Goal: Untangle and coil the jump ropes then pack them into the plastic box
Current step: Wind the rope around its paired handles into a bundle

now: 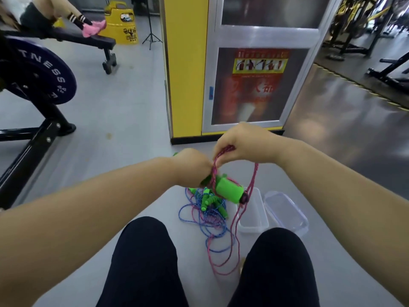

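My right hand (pixel 245 144) pinches pink rope (pixel 232 231) loops; my left hand (pixel 191 167) grips the green handles (pixel 228 189). I keep loops even, drawing slack free of the blue rope (pixel 188 212).

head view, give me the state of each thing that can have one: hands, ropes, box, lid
left hand: closed on a green handle, raised
right hand: pinching the pink rope, loops hanging down to the floor
rope pile: blue and pink cords with green handles, tangled on the floor
box: open, upright, seemingly nothing packed in it
lid: off, lying on the floor right of the box
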The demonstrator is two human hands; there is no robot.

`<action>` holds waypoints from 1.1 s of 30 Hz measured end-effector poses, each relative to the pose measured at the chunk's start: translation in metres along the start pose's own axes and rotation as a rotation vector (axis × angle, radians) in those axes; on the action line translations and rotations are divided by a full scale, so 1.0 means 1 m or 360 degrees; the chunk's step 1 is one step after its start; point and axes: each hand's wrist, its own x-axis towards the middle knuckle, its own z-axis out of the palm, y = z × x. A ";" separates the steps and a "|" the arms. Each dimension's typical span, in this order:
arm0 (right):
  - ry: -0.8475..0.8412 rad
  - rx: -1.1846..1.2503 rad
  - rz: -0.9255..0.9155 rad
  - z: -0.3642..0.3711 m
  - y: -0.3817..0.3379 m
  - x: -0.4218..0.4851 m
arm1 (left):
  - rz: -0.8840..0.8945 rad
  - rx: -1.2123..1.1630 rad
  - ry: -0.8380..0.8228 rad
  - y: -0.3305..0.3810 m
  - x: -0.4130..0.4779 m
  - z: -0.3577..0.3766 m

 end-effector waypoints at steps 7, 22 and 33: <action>0.0204 0.0931 0.0403 0.052 0.053 -0.021 | 0.0095 -0.1513 0.0422 -0.015 -0.018 -0.002; 0.0021 -0.0625 0.0086 0.045 -0.020 -0.021 | -0.0722 -0.0513 0.0211 -0.007 0.005 0.019; 0.0457 0.1010 0.0635 0.054 0.048 -0.035 | 0.0020 -0.1961 0.0656 0.017 -0.016 -0.016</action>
